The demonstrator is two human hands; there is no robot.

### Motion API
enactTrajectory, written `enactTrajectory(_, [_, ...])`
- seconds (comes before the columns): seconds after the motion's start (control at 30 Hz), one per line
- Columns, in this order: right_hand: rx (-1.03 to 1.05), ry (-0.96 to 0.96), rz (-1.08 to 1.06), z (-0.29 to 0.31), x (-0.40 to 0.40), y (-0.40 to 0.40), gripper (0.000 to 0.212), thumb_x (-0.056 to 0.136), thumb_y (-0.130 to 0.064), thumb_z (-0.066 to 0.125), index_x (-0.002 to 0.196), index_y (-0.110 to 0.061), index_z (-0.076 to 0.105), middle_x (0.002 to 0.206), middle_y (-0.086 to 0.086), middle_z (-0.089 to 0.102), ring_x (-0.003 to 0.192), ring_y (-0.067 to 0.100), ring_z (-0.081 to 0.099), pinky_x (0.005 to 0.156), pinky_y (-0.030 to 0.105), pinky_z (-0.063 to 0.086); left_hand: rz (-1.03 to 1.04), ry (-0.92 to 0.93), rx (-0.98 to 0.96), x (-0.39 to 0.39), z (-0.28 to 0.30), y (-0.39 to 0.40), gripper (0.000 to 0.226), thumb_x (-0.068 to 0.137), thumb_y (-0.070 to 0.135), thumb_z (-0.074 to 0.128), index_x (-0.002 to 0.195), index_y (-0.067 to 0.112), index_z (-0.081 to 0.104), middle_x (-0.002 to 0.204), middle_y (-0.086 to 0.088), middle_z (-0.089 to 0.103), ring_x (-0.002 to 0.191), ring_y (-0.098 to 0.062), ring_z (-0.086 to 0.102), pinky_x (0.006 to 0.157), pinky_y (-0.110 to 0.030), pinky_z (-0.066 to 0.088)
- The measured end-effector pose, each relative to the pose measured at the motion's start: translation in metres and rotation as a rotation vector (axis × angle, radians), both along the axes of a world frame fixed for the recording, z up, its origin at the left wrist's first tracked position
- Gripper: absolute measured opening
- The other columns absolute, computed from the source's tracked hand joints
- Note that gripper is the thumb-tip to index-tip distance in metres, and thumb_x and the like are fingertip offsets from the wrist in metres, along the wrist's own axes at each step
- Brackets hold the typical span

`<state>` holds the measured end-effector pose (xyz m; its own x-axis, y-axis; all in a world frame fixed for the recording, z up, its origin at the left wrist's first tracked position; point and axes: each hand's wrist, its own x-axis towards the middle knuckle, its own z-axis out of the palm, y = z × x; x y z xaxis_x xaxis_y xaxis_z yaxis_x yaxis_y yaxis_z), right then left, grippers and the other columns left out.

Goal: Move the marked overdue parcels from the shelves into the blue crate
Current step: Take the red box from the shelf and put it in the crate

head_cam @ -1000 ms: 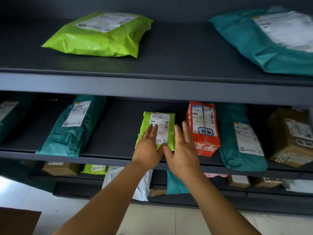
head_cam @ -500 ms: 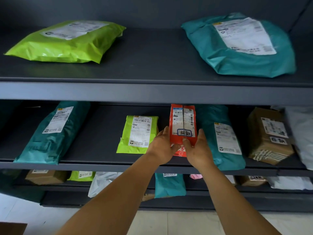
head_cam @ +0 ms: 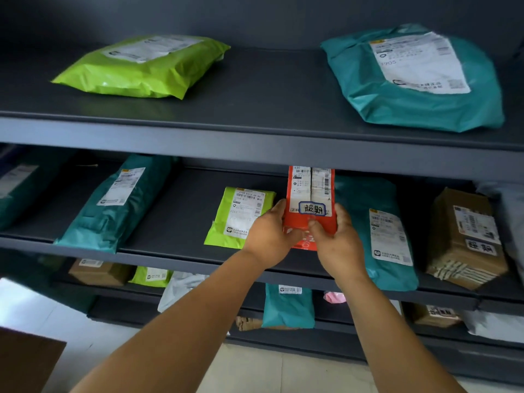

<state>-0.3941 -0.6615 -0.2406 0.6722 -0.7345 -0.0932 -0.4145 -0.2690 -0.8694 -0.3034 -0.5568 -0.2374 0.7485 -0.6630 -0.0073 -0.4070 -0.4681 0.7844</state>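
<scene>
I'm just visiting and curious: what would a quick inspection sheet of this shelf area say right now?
Surface: dark grey middle shelf, parcels lying along it.
Job's things: red parcel with a handwritten mark, tilted up at the shelf front; brown box also marked; blue crate not in view.
Clutter: small green mailer, teal mailer, more parcels above and below.
Grippers: left hand and right hand both grip the red parcel.
Cables: nothing seen.
Surroundings: pale tiled floor.
</scene>
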Motion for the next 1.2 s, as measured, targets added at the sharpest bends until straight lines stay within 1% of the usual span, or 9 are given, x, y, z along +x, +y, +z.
enactTrajectory(0.23, [-0.001,-0.058,0.082,0.013,0.013,0.039,0.063,0.088,-0.041,0.061,0.145,-0.029,0.035,0.125,-0.007,0.061,0.103,0.011,0.061,0.085,0.025,0.047,0.118,0.031,-0.091,-0.001,0.019,0.053,0.047,0.081,0.03,0.072,0.125,0.03,0.053,0.101,0.014,0.069,0.082,0.005,0.063,0.068,-0.004,0.046])
enactTrajectory(0.37, [0.01,-0.075,0.19,0.019,0.018,0.084,0.052,0.089,-0.036,0.062,0.138,-0.031,0.043,0.115,-0.011,0.063,0.091,0.006,0.059,0.075,0.022,0.044,0.196,0.04,-0.095,-0.004,0.021,0.104,0.052,0.081,0.034,0.073,0.128,0.031,0.052,0.102,0.015,0.069,0.084,0.003,0.065,0.075,-0.012,0.051])
enactTrajectory(0.43, [0.001,-0.081,0.247,0.02,0.019,0.11,0.049,0.089,-0.034,0.062,0.136,-0.033,0.045,0.112,-0.012,0.064,0.087,0.004,0.059,0.067,0.017,0.043,0.244,0.037,-0.086,-0.008,0.022,0.134,0.052,0.081,0.032,0.073,0.129,0.031,0.052,0.1,0.017,0.069,0.078,0.008,0.064,0.069,-0.006,0.048])
enactTrajectory(0.53, [0.003,-0.098,0.317,0.019,0.019,0.153,0.044,0.087,-0.032,0.064,0.129,-0.036,0.049,0.11,-0.015,0.065,0.087,0.0,0.061,0.072,0.02,0.049,0.314,0.046,-0.08,-0.017,0.024,0.182,0.051,0.081,0.029,0.073,0.127,0.033,0.052,0.096,0.02,0.067,0.072,0.014,0.06,0.061,0.0,0.042])
enactTrajectory(0.63, [0.006,-0.104,0.387,0.019,0.016,0.201,0.048,0.086,-0.032,0.065,0.131,-0.032,0.049,0.114,-0.011,0.064,0.095,0.006,0.063,0.085,0.031,0.053,0.391,0.042,-0.077,-0.034,0.026,0.233,0.052,0.081,0.032,0.072,0.128,0.034,0.05,0.099,0.022,0.064,0.079,0.013,0.058,0.068,-0.003,0.045])
enactTrajectory(0.8, [-0.013,-0.141,0.524,0.022,-0.001,0.288,0.043,0.086,-0.03,0.066,0.126,-0.03,0.051,0.117,-0.007,0.063,0.106,0.015,0.06,0.091,0.04,0.051,0.542,0.052,-0.132,-0.073,0.028,0.323,0.053,0.082,0.035,0.071,0.13,0.037,0.048,0.104,0.023,0.063,0.087,0.007,0.06,0.072,-0.011,0.048])
enactTrajectory(0.87, [-0.004,-0.159,0.583,0.025,-0.013,0.324,0.04,0.087,-0.029,0.066,0.124,-0.032,0.05,0.118,-0.009,0.063,0.106,0.014,0.06,0.091,0.038,0.051,0.595,0.056,-0.138,-0.091,0.03,0.359,0.054,0.083,0.036,0.069,0.132,0.039,0.046,0.107,0.023,0.064,0.089,0.003,0.062,0.07,-0.013,0.05])
enactTrajectory(1.0, [-0.003,-0.174,0.707,0.02,-0.037,0.399,0.044,0.087,-0.031,0.064,0.128,-0.034,0.048,0.119,-0.01,0.062,0.105,0.012,0.06,0.089,0.039,0.052,0.717,0.079,-0.147,-0.131,0.03,0.433,0.057,0.083,0.034,0.07,0.135,0.034,0.045,0.112,0.017,0.064,0.095,-0.005,0.063,0.083,-0.025,0.054])
enactTrajectory(1.2, [0.027,-0.149,0.901,0.012,-0.077,0.514,0.052,0.089,-0.035,0.062,0.136,-0.037,0.041,0.121,-0.014,0.058,0.103,0.006,0.058,0.075,0.023,0.048,0.892,0.107,-0.142,-0.195,0.024,0.549,0.065,0.083,0.031,0.071,0.14,0.034,0.04,0.119,0.015,0.063,0.1,-0.005,0.063,0.073,-0.016,0.051])
